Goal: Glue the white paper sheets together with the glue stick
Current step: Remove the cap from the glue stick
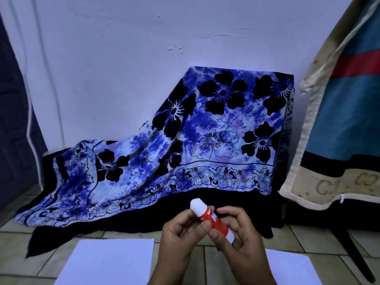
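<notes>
Glue stick: a red plastic tube with white ends (213,220), held in the air at the near centre, above the tiled floor (308,241) and between the two paper sheets.
Long axis: tilted, running from the far left down to the near right; the white rounded end points up and to the far left, the white base end to the near right. Whether that top end is a cap or bare glue I cannot tell.
Left hand (181,231): closed round the upper part of the tube, fingers curled on its left side.
Right hand (240,233): gripping the lower part, thumb across the red label, fingers wrapped behind.
Left white paper sheet (107,262): flat on the floor, near left, partly under the left forearm.
Right white paper sheet (292,268): flat on the floor, near right, apart from the other sheet.
Blue and black flowered cloth (205,128): draped over something boxy against the far wall, spilling onto the floor to the left.
Containers: the cloth hides whatever is under it.
</notes>
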